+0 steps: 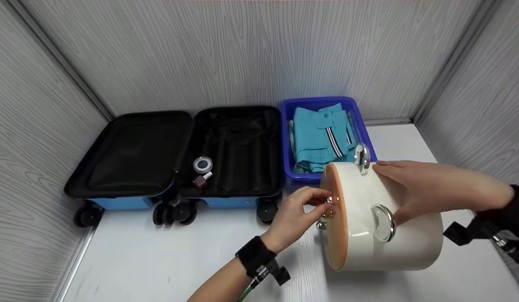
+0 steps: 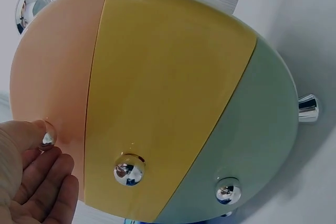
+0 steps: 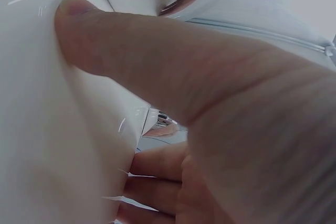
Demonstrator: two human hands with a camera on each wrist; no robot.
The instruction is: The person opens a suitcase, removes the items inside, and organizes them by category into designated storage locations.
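Note:
A rounded cream box stands on the white table, its front facing left. In the left wrist view that front has an orange panel, a yellow panel and a green panel, each with a round chrome knob. My left hand pinches the orange panel's knob between thumb and fingers. My right hand rests on the box's upper side, thumb and fingers spread and fairly straight. Near its fingertips are chrome fittings, one upright and one rounded.
An open suitcase with a black lining lies at the back left. A round compact and a small dark bottle are in its right half. Beside it, a blue basket holds folded turquoise clothing. Wood-grain walls enclose the table.

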